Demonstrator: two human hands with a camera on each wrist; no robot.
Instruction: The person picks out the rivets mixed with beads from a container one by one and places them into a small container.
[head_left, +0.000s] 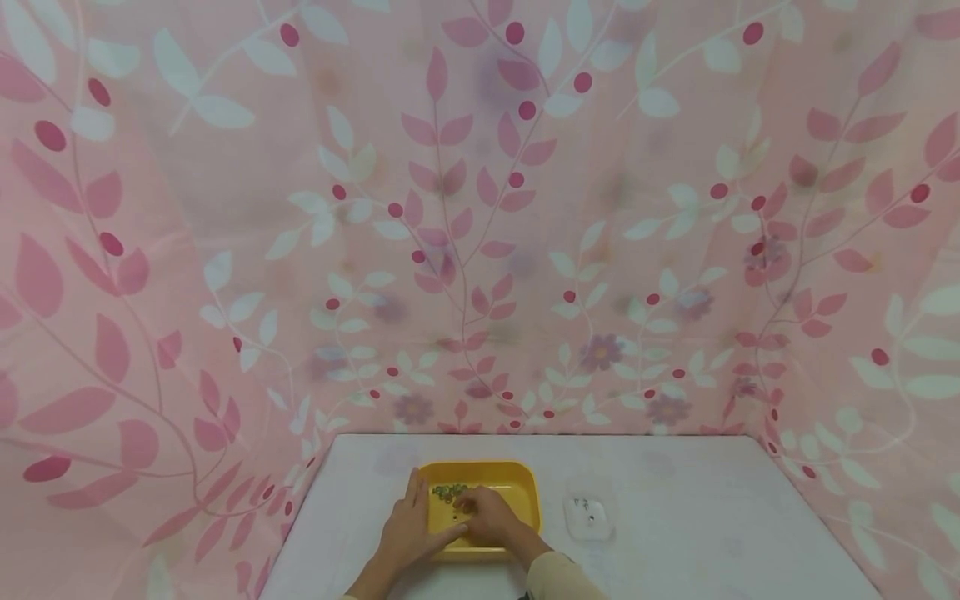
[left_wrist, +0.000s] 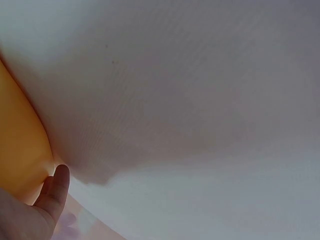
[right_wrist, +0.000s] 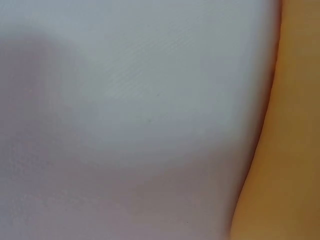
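A shallow yellow tray [head_left: 525,475] stands on the white-covered table, and a cluster of small greenish ring-like pieces [head_left: 448,492] lies in its back left part. Along the tray's left side rests my left hand [head_left: 405,529], its fingers straight against the outer wall and its thumb stretched over the near left part. The left wrist view catches that hand [left_wrist: 47,207] at the tray's yellow wall [left_wrist: 22,135]. My right hand [head_left: 491,517] reaches into the tray with bent fingers, close beside the pieces. I cannot tell whether its fingertips pinch one.
To the right of the tray sits a small clear dish [head_left: 581,533] with a few tiny pieces in it. The white tabletop [head_left: 690,508] extends to both sides. Pink leaf-patterned curtains [head_left: 480,250] enclose the table at the back and sides.
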